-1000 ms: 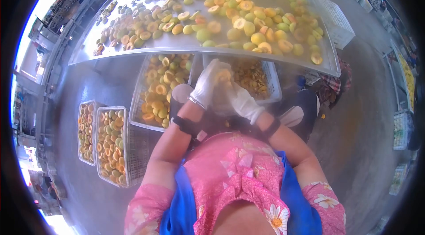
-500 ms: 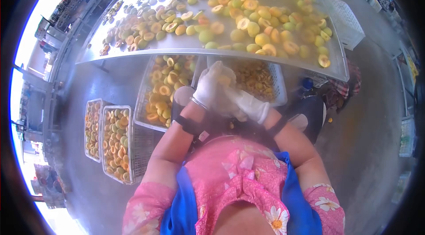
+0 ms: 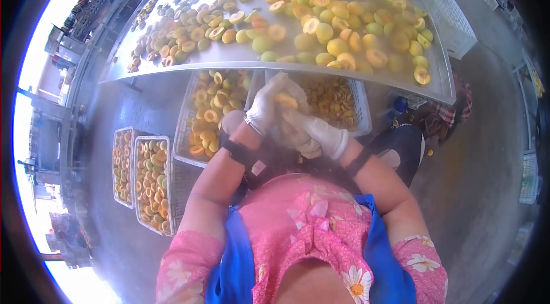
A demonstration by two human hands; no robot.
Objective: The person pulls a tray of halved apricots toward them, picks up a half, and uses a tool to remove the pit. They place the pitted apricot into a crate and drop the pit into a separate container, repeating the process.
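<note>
Peach half (image 3: 285,101), one, clamped between my gloved hands: left hand (image 3: 268,106) cupping it, right hand (image 3: 314,131) pressed against it, both together above my lap. Step in hand, by my reckoning: working the stone out; next calls for a firm twist and release. Below: crate of halves (image 3: 215,112), crate of pits (image 3: 338,101). Beyond: tabletop (image 3: 172,66), near edge overhead, strewn with peaches (image 3: 321,32).

White gloves cover the left hand (image 3: 268,105) and right hand (image 3: 317,131). The fruit half (image 3: 285,100) between them is yellow-orange. The counter (image 3: 172,66) is silver-grey. The blouse (image 3: 303,218) is pink with daisies, the apron straps (image 3: 236,258) blue.
</note>
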